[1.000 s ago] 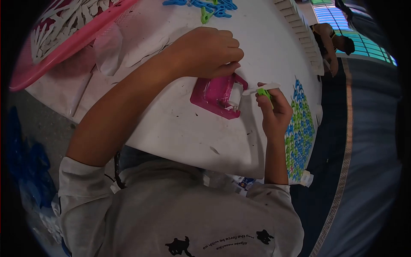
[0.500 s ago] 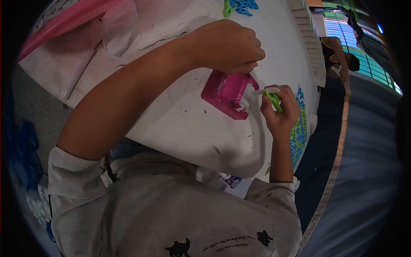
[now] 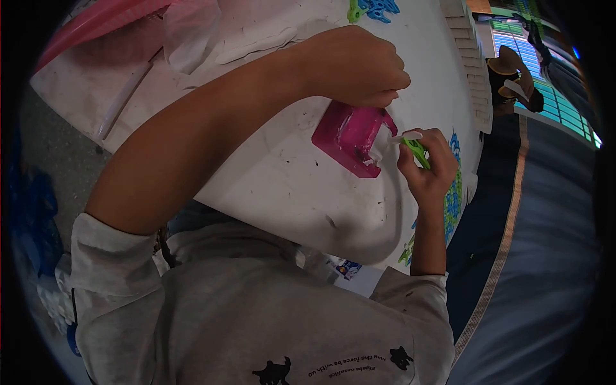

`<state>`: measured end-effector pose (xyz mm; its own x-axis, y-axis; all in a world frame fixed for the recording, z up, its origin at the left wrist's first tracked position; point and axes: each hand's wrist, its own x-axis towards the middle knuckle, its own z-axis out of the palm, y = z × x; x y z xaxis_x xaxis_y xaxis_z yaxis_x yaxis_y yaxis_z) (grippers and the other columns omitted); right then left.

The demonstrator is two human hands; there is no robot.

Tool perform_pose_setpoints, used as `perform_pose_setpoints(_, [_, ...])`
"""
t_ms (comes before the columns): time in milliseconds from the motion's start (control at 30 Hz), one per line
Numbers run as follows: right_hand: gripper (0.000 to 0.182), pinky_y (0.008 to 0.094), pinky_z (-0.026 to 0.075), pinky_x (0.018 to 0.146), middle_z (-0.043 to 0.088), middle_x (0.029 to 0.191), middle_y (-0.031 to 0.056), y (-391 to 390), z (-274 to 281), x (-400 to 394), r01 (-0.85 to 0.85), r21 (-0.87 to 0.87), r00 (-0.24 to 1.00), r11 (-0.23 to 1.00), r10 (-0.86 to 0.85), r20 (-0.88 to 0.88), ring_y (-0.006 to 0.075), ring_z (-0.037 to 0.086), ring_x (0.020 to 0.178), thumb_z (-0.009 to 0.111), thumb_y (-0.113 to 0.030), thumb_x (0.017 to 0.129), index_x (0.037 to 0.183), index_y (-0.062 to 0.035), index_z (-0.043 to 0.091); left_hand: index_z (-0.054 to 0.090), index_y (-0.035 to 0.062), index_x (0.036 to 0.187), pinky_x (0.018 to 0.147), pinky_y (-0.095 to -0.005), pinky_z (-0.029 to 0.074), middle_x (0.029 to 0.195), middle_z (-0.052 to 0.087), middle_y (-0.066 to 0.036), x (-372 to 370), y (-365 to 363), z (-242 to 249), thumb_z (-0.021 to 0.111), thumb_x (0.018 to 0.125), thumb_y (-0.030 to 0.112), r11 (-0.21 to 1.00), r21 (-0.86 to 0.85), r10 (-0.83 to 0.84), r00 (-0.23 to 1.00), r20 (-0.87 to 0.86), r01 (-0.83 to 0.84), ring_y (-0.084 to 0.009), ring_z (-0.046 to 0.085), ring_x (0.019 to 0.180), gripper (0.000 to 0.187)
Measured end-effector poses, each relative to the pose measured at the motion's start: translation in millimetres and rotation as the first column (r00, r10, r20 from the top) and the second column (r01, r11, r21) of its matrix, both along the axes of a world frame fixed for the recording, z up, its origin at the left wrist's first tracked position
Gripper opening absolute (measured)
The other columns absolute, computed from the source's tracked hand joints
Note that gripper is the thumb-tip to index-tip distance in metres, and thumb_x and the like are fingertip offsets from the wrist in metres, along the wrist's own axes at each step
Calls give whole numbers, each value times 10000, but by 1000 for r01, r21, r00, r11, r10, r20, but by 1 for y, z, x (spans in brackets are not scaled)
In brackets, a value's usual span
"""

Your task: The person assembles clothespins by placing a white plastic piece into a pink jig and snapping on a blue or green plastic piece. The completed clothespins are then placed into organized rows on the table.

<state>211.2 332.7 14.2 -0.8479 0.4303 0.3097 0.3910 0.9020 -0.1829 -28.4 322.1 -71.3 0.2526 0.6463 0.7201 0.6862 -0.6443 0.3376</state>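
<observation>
My right hand (image 3: 435, 163) is closed on a green clothes peg (image 3: 417, 153), with a small white piece (image 3: 408, 136) at the peg's tip. Just left of it sits a magenta plastic holder (image 3: 350, 135) with an open notch and whitish smears, resting on the white table (image 3: 289, 192). Over the holder's far edge, my left hand (image 3: 359, 67) is curled into a fist with its back toward me. Whatever its fingers may hold is hidden.
Rows of blue and green pegs (image 3: 454, 192) lie along the right edge, and more pegs (image 3: 378, 9) at the top. Stacked white pieces (image 3: 463, 58) line the far side. A pink basket (image 3: 96, 32) and a white stick (image 3: 128, 96) are at left. Another person (image 3: 510, 80) works beyond.
The whole view has shifted slightly to the right. My right hand still has the green peg beside the magenta holder, and my left fist stays over its far edge.
</observation>
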Motion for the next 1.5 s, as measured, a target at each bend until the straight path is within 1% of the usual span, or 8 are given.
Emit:
perform_pose_setpoints(700, [253, 344, 487, 564, 606, 739, 104, 1, 7, -7, -65, 18, 981, 998, 61, 185, 254, 600, 641, 755, 3, 650, 881, 0, 654, 665, 80, 800, 673, -387, 544, 757, 642, -44, -1, 0, -2, 690, 843, 200, 1000, -21, -2, 1000, 23, 3, -240, 653, 785, 129])
perform_pose_setpoints(767, [253, 347, 489, 566, 608, 741, 104, 1, 8, -7, -62, 10, 976, 998, 58, 208, 257, 602, 647, 754, 2, 649, 883, 1, 656, 701, 74, 803, 617, -434, 549, 729, 662, -104, -1, 2, -4, 598, 853, 195, 999, 13, -39, 997, 64, 39, -296, 675, 711, 167])
perform_pose_setpoints(967, [258, 358, 504, 585, 617, 749, 108, 0, 9, -8, -38, -6, 961, 999, 38, 274, 269, 609, 663, 755, -3, 650, 891, 4, 664, 671, 79, 821, 684, -393, 549, 778, 653, -51, -2, -2, 1, 683, 846, 209, 994, -111, -6, 1000, -17, 4, -247, 662, 808, 133])
perform_pose_setpoints(1100, [267, 366, 512, 592, 624, 754, 112, 0, 10, -7, -49, -9, 956, 999, 49, 289, 273, 617, 666, 755, -4, 653, 906, 9, 672, 673, 78, 823, 686, -392, 550, 779, 654, -54, -1, -2, 1, 680, 848, 211, 995, -101, -1, 1000, -10, 0, -250, 663, 809, 136])
perform_pose_setpoints(1167, [266, 367, 513, 593, 626, 756, 114, -1, 10, -6, -35, -17, 955, 999, 39, 295, 273, 619, 667, 754, -7, 654, 908, 10, 676, 705, 66, 800, 609, -430, 548, 725, 665, -107, -1, 0, -1, 597, 851, 191, 1000, -13, -16, 999, 37, 17, -298, 677, 699, 172])
perform_pose_setpoints(1300, [255, 367, 514, 597, 625, 751, 116, 0, 13, -2, 5, -37, 940, 999, 8, 342, 271, 620, 664, 753, -15, 658, 904, 9, 688, 705, 64, 796, 602, -426, 548, 720, 664, -106, -1, -1, -2, 597, 855, 189, 999, -6, -31, 998, 55, 31, -295, 676, 692, 176])
perform_pose_setpoints(1367, [249, 367, 514, 599, 623, 747, 117, 0, 13, 0, 15, -39, 934, 999, 0, 358, 273, 618, 662, 752, -17, 657, 896, 8, 690, 677, 77, 829, 691, -398, 550, 778, 655, -59, -1, -2, 1, 675, 853, 215, 992, -127, -5, 1000, -3, 4, -254, 664, 808, 140])
perform_pose_setpoints(1500, [242, 367, 512, 601, 622, 745, 116, -1, 17, 2, 27, -39, 909, 999, -8, 417, 274, 615, 661, 749, -22, 649, 882, 10, 693, 677, 77, 832, 689, -399, 548, 781, 657, -59, -2, -2, 1, 674, 855, 216, 991, -137, -10, 1000, 2, 10, -254, 664, 805, 142])
